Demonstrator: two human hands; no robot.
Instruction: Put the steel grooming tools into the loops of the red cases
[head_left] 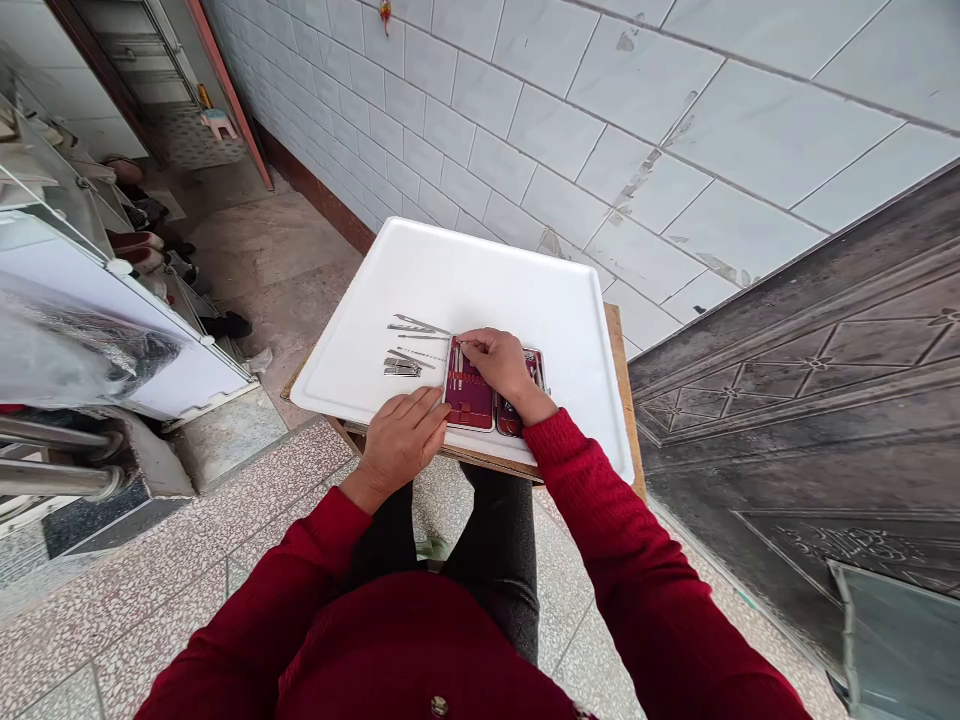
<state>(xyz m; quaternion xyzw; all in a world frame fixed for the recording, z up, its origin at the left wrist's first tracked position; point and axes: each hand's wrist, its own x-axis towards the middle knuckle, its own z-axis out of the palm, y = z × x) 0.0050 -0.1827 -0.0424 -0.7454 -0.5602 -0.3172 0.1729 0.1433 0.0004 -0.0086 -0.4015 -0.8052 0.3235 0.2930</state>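
A dark red manicure case [471,400] lies unfolded on a white foam board [495,265], with slim metal tools in the loops of its left half. My left hand [405,435] is at the case's left edge, fingers together and thumb against the rim, holding it. Over the case, my right hand [499,362] has thumb and forefinger pinched at the top of the tool row, on what looks like a thin manicure tool mostly hidden by the fingers. Left of the case lie several loose metal tools [420,326] and a nail clipper [403,367]. My right hand partly covers the case's right half.
Under the board is a wooden table [624,400]. A tiled wall [517,110] stands behind it, and a dark carved panel [810,380] is on the right. Shoes [142,250] and a white cabinet [112,320] are at the left.
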